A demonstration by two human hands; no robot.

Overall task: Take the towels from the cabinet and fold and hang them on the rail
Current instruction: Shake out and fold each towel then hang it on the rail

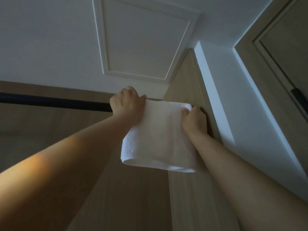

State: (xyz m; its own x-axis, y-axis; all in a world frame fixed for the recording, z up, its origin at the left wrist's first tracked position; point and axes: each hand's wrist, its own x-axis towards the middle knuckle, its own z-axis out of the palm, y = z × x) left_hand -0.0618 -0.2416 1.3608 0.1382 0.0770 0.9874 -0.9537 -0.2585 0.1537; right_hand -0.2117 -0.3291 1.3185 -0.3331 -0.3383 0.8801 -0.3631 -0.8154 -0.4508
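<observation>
Because the folded white terry towel [158, 135] must hang evenly over the dark round rail [55, 101], I curl my left hand [127, 102] over its top fold and pinch its right edge with my right hand [193, 119], so the cloth drapes between my closed fingers.

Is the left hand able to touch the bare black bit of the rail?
Probably yes: the left hand holds the towel right beside the bare rail, with nothing between them.
</observation>
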